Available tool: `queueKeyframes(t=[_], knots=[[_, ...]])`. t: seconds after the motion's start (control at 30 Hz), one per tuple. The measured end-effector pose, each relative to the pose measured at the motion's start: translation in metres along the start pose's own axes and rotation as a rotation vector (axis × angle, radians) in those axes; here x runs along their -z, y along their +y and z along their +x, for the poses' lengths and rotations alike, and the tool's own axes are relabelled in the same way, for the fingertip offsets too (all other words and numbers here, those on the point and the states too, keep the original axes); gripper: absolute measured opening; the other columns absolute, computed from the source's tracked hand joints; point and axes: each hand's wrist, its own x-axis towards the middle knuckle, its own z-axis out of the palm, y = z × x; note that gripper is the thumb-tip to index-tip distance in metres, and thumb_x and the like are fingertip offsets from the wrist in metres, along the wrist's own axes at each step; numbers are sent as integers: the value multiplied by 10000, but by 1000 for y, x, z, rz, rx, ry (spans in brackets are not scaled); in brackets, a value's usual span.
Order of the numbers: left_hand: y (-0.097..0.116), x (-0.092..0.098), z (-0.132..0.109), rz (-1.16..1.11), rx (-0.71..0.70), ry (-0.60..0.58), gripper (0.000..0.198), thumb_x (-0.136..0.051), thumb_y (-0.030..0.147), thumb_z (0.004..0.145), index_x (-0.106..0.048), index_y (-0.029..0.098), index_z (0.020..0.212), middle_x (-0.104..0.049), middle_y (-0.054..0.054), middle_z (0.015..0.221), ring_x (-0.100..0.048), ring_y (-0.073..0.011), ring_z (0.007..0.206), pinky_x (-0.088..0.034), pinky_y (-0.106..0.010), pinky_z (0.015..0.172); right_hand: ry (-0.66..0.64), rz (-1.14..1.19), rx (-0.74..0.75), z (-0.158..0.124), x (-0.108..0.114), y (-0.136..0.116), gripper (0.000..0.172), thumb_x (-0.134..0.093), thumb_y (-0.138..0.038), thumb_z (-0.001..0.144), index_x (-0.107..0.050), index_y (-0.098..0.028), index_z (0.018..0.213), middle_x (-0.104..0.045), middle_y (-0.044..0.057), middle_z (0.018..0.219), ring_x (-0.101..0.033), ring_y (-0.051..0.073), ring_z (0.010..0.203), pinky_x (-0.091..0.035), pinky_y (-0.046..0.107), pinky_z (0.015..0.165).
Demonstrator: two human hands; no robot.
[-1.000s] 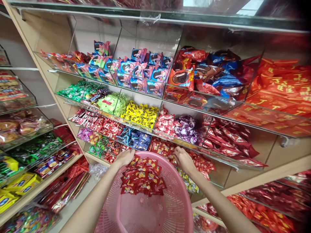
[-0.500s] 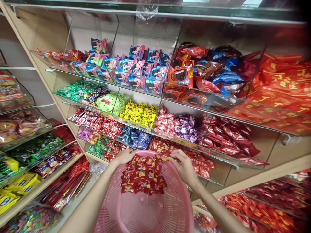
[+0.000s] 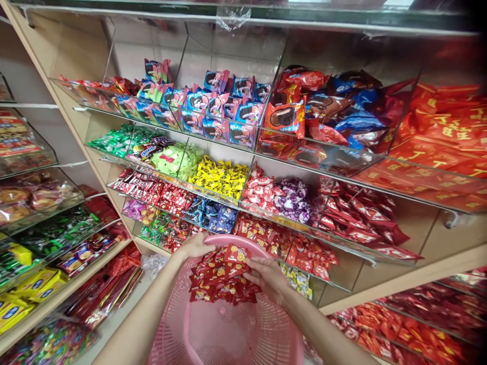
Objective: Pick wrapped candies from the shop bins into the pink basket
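Light is fairly bright; pale glare marks the top glass shelf (image 3: 152, 13), the upper-right corner blackens, edges stretch softly

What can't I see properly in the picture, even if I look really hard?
Pink basket's near side: cut off by the bottom edge of the head view.
Number of red packets piled inside: in the head view, they cover one another.
Palm of the left hand: hidden behind its own back in the head view.
Writing on the yellow sweets: too small in the head view.
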Motion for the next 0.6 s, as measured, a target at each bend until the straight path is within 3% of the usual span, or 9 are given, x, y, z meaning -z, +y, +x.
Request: queueKeyframes(t=[0.13, 0.37, 0.6], knots=[[0, 0, 1, 26, 2, 6, 386, -530, 511, 619, -637, 213, 841, -687, -11, 823, -614, -211, 772, -428, -254, 640, 25, 25, -38, -5, 0, 5, 252, -771, -249, 534, -585, -150, 672, -656, 19, 742, -627, 138, 715, -521, 289, 722], [-7, -2, 3, 37, 9, 10, 402, -538, 520, 617, -634, 221, 868, -686, -17, 825, -614, -209, 769, -423, -252, 641, 83, -8, -49, -18, 25, 4, 225, -769, -237, 533, -583, -146, 620, -654, 26, 714, -621, 125, 659, -523, 255, 658], [-5, -6, 9, 69, -37, 7, 388, -512, 530, 631, -635, 229, 841, -673, -14, 754, -612, -201, 727, -408, -244, 591, 95, 48, -47, -6, 22, 19, 225, -766, -215, 526, -557, -159, 587, -595, -29, 592, -577, 85, 563, -521, 265, 673]])
